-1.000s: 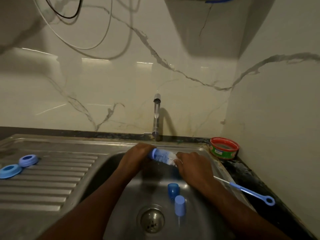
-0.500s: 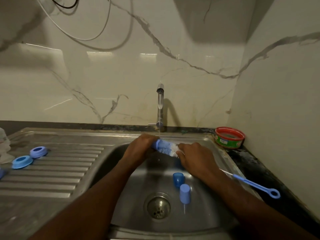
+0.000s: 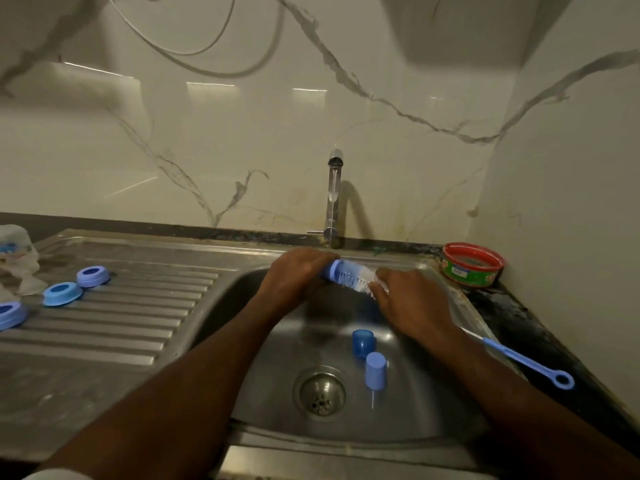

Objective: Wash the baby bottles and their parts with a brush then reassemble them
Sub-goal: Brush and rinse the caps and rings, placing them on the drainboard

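Observation:
Under the tap, my left hand grips a clear baby bottle with a blue band, held sideways over the sink. My right hand grips the blue bottle brush; its white bristles sit inside the bottle between my hands, and its ringed handle sticks out to the right. Two blue caps stand in the basin near the drain. Three blue screw rings lie on the drainboard.
Clear plastic parts sit at the far left edge of the drainboard. A red and green round tub stands on the dark counter at the back right corner. Marble walls close in behind and on the right.
Both hands stay on the bottle and brush in the same spot under the tap. My view has shifted, so a third ring and the clear parts on the left now show.

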Demonstrator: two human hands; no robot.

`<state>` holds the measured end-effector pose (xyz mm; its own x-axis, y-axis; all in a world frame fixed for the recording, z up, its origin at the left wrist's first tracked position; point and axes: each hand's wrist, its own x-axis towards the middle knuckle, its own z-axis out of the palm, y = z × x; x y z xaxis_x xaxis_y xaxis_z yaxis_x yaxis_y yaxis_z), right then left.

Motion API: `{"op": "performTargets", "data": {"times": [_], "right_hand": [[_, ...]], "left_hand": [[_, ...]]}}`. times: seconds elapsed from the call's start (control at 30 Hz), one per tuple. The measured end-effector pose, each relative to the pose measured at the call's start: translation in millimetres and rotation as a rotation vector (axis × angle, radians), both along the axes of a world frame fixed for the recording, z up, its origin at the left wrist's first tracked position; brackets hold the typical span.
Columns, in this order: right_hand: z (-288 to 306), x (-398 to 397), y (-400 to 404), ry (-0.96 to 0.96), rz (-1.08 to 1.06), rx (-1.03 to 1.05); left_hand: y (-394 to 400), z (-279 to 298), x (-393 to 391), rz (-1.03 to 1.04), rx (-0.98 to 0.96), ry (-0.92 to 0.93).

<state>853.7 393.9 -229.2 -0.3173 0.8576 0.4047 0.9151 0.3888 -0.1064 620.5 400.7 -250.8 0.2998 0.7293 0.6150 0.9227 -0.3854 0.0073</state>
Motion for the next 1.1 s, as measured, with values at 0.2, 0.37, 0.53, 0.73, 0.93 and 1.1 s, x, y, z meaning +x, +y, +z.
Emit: {"op": "performTargets", "data": {"times": [0.2, 0.37, 0.53, 0.73, 0.93, 1.1], "right_hand": [[-5, -7, -1, -0.045, -0.015, 0.003], [0, 2, 1, -0.047, -0.023, -0.001], [4, -6, -6, -0.024, 0.029, 0.069], [3, 2, 1, -0.041, -0.041, -0.007], [8, -1, -3, -0.032, 0.037, 0.06], [9, 0, -3, -0.041, -0.02, -0.024]], "left_hand": [[2, -9, 6, 0.048, -0.059, 0.015], [4, -6, 5, 0.017, 0.032, -0.07], [8, -10, -1, 0.106, 0.037, -0.215], [6, -10, 6, -0.092, 0.046, -0.009], [4, -7, -4, 0.033, -0.066, -0.289], [1, -3, 8, -0.096, -0.003, -0.105]]}}
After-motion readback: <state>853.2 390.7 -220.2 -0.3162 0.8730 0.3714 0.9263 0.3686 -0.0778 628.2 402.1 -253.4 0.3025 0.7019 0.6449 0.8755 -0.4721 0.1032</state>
